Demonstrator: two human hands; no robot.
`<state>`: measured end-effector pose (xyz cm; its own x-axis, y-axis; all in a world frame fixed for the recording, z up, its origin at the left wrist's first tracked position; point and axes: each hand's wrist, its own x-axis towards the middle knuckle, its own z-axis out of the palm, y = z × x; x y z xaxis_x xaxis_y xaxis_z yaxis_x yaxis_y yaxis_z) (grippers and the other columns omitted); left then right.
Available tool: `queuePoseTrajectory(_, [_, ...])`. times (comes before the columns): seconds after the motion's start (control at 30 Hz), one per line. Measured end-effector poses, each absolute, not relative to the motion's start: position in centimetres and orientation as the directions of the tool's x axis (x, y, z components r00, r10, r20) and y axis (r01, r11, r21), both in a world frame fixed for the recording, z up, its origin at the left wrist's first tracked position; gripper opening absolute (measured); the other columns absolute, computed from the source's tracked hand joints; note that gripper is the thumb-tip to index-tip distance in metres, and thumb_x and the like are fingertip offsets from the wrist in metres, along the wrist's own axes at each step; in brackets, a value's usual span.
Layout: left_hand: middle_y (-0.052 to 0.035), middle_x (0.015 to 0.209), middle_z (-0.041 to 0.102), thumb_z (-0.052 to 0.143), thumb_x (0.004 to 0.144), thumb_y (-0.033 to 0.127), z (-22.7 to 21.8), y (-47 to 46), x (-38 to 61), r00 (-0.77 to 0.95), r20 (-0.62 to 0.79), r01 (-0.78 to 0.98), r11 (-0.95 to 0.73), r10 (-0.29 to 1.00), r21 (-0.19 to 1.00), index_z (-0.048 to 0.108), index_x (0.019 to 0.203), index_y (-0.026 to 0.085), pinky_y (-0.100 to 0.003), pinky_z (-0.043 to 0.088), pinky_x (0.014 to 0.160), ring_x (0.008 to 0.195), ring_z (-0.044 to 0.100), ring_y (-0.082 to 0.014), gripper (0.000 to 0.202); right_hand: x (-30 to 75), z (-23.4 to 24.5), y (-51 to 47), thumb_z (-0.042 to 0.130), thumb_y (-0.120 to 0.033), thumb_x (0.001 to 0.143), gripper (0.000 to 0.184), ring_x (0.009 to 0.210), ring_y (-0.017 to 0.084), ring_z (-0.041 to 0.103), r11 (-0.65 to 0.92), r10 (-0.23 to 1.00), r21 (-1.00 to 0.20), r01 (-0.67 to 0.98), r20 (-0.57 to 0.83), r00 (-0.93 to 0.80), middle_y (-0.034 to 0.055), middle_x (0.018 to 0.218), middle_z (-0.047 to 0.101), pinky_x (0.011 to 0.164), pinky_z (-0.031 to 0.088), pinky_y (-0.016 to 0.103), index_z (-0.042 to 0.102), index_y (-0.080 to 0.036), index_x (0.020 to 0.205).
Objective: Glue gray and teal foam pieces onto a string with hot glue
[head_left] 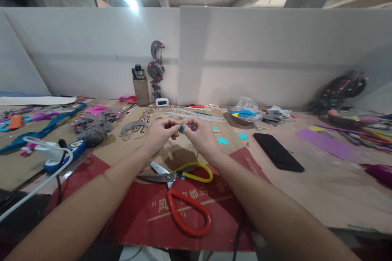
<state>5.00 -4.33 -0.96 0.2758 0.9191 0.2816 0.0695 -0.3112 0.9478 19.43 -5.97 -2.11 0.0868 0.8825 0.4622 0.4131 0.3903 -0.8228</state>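
Observation:
My left hand and my right hand meet above the cardboard, fingertips pinched close together. Between them is a small dark teal piece, mostly covered by the fingers, so its kind cannot be made out. Both hands seem to grip it. A thin dark strand hangs below the fingers. Just nearer to me lie large scissors, blades apart, with one yellow and one red handle. Turquoise flower-shaped cutouts rest right of my right hand. A grey thread bundle lies left of my left hand.
A black phone lies at right. A bottle and small white digital clock stand by the back board. Grey pieces with pink dots and a blue power strip with a white cable are at left. A plastic-wrapped bowl sits behind.

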Motion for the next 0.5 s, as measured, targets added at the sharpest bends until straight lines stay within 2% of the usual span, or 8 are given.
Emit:
queuePoseTrajectory(0.2, [-0.0008,0.068,0.062,0.062,0.068,0.020,-1.29,-3.95,4.97,0.358,0.236,-0.058,-0.231,0.903,0.971,0.060,0.092,0.013,-0.025,0.047,0.059,0.060,0.057,-0.0110,0.025,19.99,-2.75,-4.90,0.055,-0.040,0.071,0.023,0.047,0.008,0.036,0.324,0.926,-0.897,0.301,0.366,0.094,-0.0040,0.052,0.046,0.045,0.026,0.021,0.056,-0.017,0.071])
queuePoseTrajectory(0.5, [-0.0003,0.063,0.060,0.064,0.072,0.033,-1.62,-3.79,4.62,0.374,0.242,0.032,-0.274,0.895,0.961,0.062,0.085,0.013,-0.023,0.045,0.054,0.055,0.054,-0.0093,0.025,19.78,-2.54,-5.67,0.053,-0.035,0.074,0.019,0.051,0.008,0.038,0.395,0.899,-0.836,0.380,0.438,0.028,-0.0033,0.056,0.048,0.048,0.029,0.020,0.056,-0.017,0.072])
